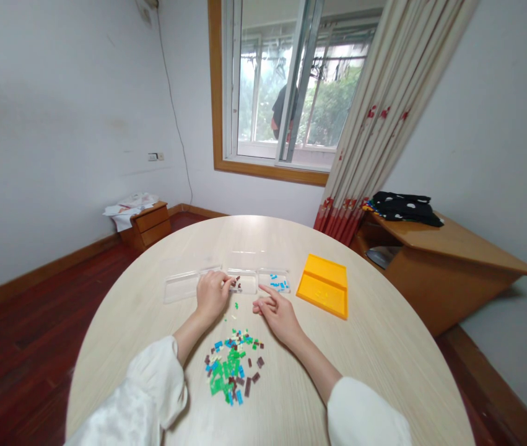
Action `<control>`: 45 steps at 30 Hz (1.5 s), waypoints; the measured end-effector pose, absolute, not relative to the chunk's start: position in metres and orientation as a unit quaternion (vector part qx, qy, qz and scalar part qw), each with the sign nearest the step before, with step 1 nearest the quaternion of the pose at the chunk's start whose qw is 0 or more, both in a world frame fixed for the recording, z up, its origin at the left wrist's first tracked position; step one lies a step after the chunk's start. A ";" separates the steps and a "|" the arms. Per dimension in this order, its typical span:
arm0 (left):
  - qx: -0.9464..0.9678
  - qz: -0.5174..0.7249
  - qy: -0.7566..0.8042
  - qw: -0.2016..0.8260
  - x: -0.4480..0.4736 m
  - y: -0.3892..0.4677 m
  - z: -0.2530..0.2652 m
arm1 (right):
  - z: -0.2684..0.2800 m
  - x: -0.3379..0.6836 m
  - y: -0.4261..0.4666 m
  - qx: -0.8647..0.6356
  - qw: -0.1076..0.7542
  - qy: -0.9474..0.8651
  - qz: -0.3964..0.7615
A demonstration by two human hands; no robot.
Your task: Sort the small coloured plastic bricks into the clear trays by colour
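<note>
My left hand [213,295] hangs over the left end of the middle clear plastic box [247,287], its thumb and forefinger pinched together. Small brown bricks [239,285] show right at those fingertips, and whether one is between them I cannot make out. My right hand [276,312] hovers in front of the right clear box [286,272], forefinger stretched out and the other fingers loosely curled, with nothing visible in it. Small blue bricks [280,285] lie in that box. Nearer to me is a loose pile of green, blue, brown and cream building bricks [228,368].
Another clear box [179,288] stands at the left, partly behind my left hand. A yellow two-part tray [324,280] lies at the right. A few green bits [236,305] lie between pile and boxes. The round table's [384,359] edge curves around everything.
</note>
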State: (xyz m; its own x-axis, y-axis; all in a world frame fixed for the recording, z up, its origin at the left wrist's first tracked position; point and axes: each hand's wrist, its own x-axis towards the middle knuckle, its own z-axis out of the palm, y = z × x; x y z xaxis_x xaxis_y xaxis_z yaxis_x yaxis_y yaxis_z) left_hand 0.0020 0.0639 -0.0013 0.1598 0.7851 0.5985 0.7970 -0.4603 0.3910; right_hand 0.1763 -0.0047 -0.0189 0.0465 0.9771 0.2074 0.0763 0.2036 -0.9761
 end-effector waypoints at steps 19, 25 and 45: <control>-0.762 -0.354 -0.541 -0.014 0.003 0.066 -0.006 | 0.002 0.187 -0.014 -0.410 0.305 -0.782 0.357; -0.757 -0.379 -0.529 -0.052 0.003 0.066 -0.006 | 0.002 0.185 -0.012 -0.412 0.276 -0.797 0.344; -0.756 -0.391 -0.523 -0.053 0.002 0.066 -0.006 | -0.004 0.182 -0.013 -0.458 0.356 -0.741 0.338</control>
